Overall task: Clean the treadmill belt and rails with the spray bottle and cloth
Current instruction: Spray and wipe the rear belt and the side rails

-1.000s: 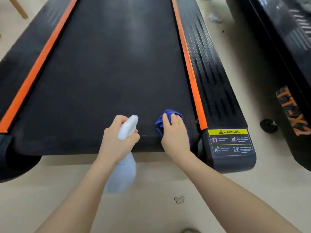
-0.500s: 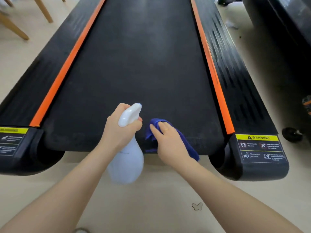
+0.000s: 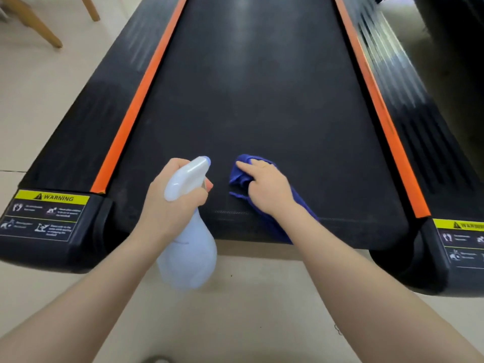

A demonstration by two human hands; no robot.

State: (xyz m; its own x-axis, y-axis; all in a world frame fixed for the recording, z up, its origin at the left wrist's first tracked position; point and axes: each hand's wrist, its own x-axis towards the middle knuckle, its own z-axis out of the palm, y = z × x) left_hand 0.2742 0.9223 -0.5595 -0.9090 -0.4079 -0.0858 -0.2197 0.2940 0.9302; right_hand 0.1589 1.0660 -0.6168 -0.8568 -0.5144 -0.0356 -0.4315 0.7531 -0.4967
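Moved: blue cloth [image 3: 242, 176] under right hand [image 3: 267, 188] now lies nearer belt [image 3: 262, 100] middle.
Left hand [image 3: 170, 203]: grips spray bottle [image 3: 187, 247].
Sides: orange rails [image 3: 136, 100], warning labels [image 3: 52, 197].
Corner: wooden chair legs [image 3: 39, 24].

White spray bottle [image 3: 187, 247] held upright beside crumpled blue cloth [image 3: 245, 171] on black belt [image 3: 256, 100].

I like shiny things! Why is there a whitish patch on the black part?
Head view: soft glare from room light on the treadmill belt; the wide lens bows the orange rails; warning label small print is blurred.
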